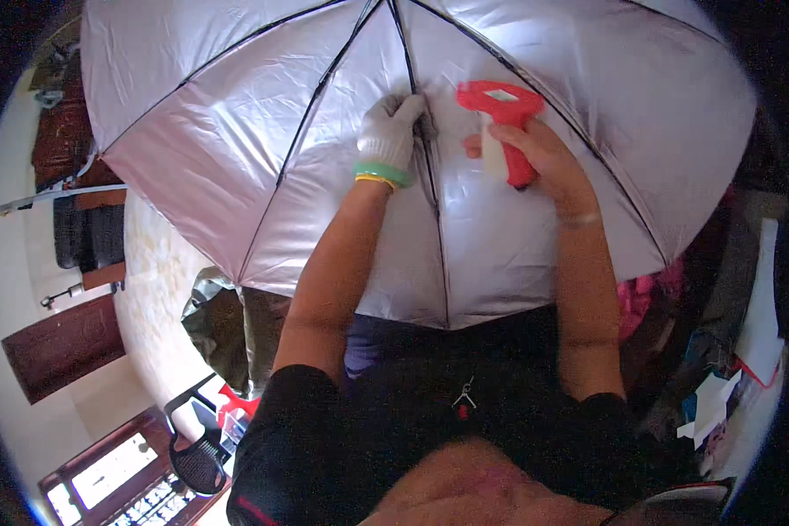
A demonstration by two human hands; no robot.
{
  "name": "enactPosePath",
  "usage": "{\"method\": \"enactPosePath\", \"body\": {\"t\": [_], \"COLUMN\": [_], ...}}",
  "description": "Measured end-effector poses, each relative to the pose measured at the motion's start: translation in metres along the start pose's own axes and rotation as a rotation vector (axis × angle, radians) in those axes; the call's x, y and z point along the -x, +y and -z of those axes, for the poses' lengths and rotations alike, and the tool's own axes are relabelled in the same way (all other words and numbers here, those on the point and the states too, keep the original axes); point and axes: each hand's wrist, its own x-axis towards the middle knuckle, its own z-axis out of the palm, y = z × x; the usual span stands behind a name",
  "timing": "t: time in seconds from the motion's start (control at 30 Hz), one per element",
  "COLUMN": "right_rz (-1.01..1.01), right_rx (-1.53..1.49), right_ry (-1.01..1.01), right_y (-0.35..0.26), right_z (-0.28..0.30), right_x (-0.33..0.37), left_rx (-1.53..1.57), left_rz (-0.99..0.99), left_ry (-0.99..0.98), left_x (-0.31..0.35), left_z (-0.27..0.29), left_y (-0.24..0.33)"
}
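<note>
A silver-grey umbrella (202, 114) lies spread open before me, its inner side up, with thin black ribs running to its edge. My left hand (394, 127) wears a whitish knit glove with a green and yellow cuff. Its fingers are closed around a black umbrella rib (432, 180) near the middle of the canopy. To the right of it, my bare right hand (543, 149) grips a red-and-white pistol-shaped tool (502, 103) by its handle. The tool's head points left, toward the gloved hand, and stays apart from the rib. Its exact kind is unclear.
At lower left stand a black plastic chair (197, 460) and a red item (235, 405) beside it. Dark olive cloth (219, 324) hangs by the canopy's left edge. Pink fabric (637, 302) and white papers (710, 408) are at the right.
</note>
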Motion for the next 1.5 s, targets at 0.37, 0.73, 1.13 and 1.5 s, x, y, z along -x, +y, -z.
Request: {"method": "enactPosePath", "body": {"t": [0.37, 0.73, 1.13, 1.5], "right_rz": [0.268, 0.127, 0.091, -0.029], "right_rx": [0.193, 0.422, 0.368, 0.353], "right_ry": [0.023, 0.081, 0.17, 0.198], "right_y": [0.032, 0.055, 0.111, 0.083], "right_z": [0.025, -0.013, -0.053, -0.064], "right_x": [0.064, 0.067, 0.072, 0.095], "left_rx": [-1.295, -1.111, -0.271, -0.419], "left_rz": [-0.082, -0.021, 0.162, 0.067], "left_ry": [0.079, 0.103, 0.046, 0.022], "left_x": [0.094, 0.109, 0.128, 0.135], "left_z": [-0.024, -0.018, 0.008, 0.006], "left_y": [0.008, -0.057, -0.065, -0.057]}}
